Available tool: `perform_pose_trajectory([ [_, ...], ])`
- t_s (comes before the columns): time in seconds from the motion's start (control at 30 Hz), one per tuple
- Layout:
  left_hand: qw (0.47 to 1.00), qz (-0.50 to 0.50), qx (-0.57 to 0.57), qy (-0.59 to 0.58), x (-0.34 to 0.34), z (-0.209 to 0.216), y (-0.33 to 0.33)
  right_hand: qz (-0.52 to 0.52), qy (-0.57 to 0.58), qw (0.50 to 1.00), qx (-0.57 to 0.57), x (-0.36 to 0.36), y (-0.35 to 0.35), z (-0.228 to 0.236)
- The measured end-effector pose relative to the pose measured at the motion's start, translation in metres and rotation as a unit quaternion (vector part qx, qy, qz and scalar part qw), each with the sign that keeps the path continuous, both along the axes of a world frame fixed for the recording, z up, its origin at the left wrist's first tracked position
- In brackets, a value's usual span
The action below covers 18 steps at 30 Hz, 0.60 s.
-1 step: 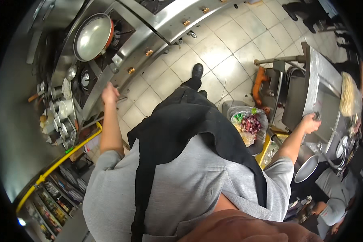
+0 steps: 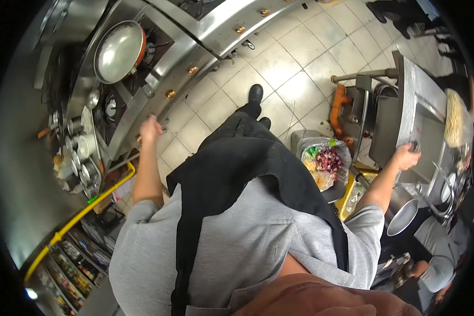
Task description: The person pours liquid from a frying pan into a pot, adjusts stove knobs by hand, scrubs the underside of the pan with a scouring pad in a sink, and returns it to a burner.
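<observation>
Right hand (image 2: pixel 407 157) at the sink (image 2: pixel 404 113), fingers closed around a small grey item (image 2: pixel 415 146). Item sits by the sink's near edge, protruding from the fist toward the basin; too small to judge its long axis. Left hand (image 2: pixel 151 128) well apart from the sink, fingers curled; cannot tell whether it grips anything.

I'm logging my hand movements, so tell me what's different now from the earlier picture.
Your left hand has shifted slightly right, away from the stove front, and a brass-coloured knob now shows beside it. No grasp or release is visible. Your right hand is still at the small grey item; the pan and lined bin stay put.
</observation>
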<state>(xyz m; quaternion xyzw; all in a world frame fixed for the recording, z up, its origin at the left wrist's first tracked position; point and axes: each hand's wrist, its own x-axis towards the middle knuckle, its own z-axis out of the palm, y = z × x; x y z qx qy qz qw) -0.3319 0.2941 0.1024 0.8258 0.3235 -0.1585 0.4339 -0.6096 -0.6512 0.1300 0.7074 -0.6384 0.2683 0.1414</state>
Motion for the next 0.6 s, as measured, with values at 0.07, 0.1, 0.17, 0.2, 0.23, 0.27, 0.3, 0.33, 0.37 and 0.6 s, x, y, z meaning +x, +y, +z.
perform_pose_trajectory([
  [0.07,0.972,-0.159,0.067,0.157,-0.039,-0.031,-0.01,0.111,0.033,0.992,-0.05,0.003,0.005,-0.001],
  [0.1,0.971,-0.134,0.026,0.197,-0.06,-0.044,-0.032,0.141,0.031,0.989,-0.042,0.017,0.018,0.009],
  [0.17,0.928,-0.289,0.01,0.234,-0.062,-0.063,-0.07,0.129,0.027,0.991,-0.036,0.02,0.027,0.015],
  [0.2,0.908,-0.35,0.005,0.232,-0.057,-0.076,-0.086,0.122,0.023,0.992,-0.032,0.02,0.027,0.012],
  [0.23,0.856,-0.472,0.087,0.19,-0.046,-0.09,-0.101,0.111,0.004,0.993,-0.044,0.015,0.021,0.003],
  [0.27,0.831,-0.518,0.103,0.174,-0.033,-0.088,-0.133,0.099,-0.01,0.994,-0.043,0.017,0.02,0.0],
  [0.3,0.803,-0.562,0.121,0.159,-0.016,-0.077,-0.169,0.087,-0.023,0.995,-0.038,0.019,0.022,0.0],
  [0.33,0.798,-0.573,0.127,0.14,0.0,-0.088,-0.189,0.074,-0.038,0.996,-0.03,0.02,0.023,0.0],
  [0.37,0.792,-0.584,0.131,0.121,0.017,-0.1,-0.209,0.072,-0.037,0.996,-0.022,0.018,0.022,-0.001],
  [0.6,0.839,-0.524,0.007,0.149,0.113,-0.186,-0.322,0.025,-0.023,0.999,0.007,0.028,0.028,0.01],
])
